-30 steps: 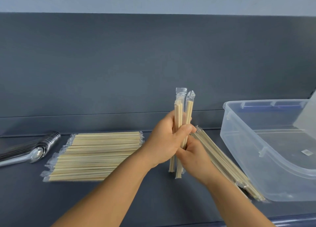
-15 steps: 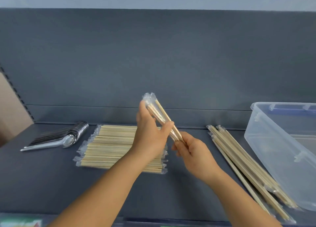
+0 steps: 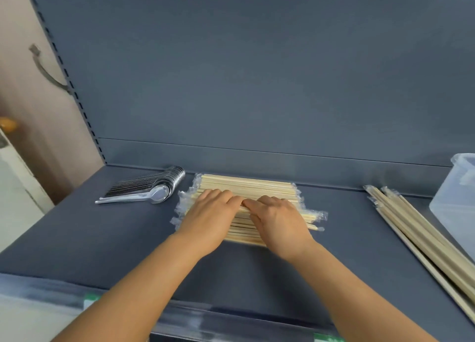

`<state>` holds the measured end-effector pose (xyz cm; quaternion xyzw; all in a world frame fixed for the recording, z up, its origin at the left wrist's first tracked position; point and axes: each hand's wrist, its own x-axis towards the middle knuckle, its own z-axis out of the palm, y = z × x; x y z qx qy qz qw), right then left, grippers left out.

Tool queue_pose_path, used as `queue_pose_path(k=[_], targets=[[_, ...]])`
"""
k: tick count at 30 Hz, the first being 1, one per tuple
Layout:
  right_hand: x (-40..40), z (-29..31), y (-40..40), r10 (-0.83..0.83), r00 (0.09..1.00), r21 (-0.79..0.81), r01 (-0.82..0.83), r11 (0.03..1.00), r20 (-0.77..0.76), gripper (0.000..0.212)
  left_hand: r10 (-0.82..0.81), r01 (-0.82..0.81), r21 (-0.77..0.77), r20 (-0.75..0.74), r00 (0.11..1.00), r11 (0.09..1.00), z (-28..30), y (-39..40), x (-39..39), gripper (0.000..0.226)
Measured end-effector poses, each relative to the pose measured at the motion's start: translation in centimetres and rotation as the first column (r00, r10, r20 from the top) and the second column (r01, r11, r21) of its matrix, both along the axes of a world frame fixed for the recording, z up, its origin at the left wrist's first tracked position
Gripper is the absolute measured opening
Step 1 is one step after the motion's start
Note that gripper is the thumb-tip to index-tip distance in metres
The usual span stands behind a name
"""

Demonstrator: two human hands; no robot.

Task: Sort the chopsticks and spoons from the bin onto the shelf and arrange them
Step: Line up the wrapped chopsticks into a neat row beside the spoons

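Now lowered from mid-air onto the chopstick stack (image 3: 246,184): left hand (image 3: 208,218) and right hand (image 3: 279,220) flat, pressing, grasping nothing; light, stiff, slippery wrappers; best squared from both ends

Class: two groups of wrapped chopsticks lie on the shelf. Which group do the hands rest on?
The stack beside the spoons: the crosswise chopstick stack. The loose bundle by the bin lies untouched.

No text, label or number can be read anywhere.

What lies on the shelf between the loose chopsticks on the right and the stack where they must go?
Nothing visible: only bare shelf separates the loose chopsticks from the chopstick stack.
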<state>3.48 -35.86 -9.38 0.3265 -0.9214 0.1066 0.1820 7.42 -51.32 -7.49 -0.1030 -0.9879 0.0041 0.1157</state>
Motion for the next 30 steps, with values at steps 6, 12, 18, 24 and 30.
queue_pose_path(k=[6, 12, 18, 24, 30], targets=[[-0.3, -1.0, -1.6, -0.033, 0.999, 0.063, 0.031, 0.998, 0.043, 0.034, 0.010, -0.011, 0.007, 0.030, 1.000, 1.000, -0.9, -1.4, 0.0, 0.067], [0.1, -1.2, -2.2, -0.019, 0.997, 0.096, 0.012, 0.995, 0.076, 0.038, 0.025, -0.028, 0.049, 0.060, 0.998, 0.998, -2.0, -2.3, 0.1, 0.063], [0.5, -1.8, -1.4, -0.014, 0.988, 0.105, -0.002, 0.995, 0.154, 0.051, -0.008, -0.001, 0.087, 0.100, 0.995, 0.996, -2.6, -2.0, 0.4, 0.048], [1.2, -1.1, -0.4, -0.047, 0.972, 0.165, 0.009, 0.986, 0.229, 0.071, 0.018, -0.035, 0.077, 0.221, 0.975, 0.996, -3.4, -1.3, 0.8, 0.058], [1.4, -1.2, 0.5, -0.118, 0.914, 0.223, 0.031, 0.974, 0.389, 0.055, 0.022, -0.048, 0.087, 0.279, 0.960, 0.995, -3.6, -0.6, 1.1, 0.058]])
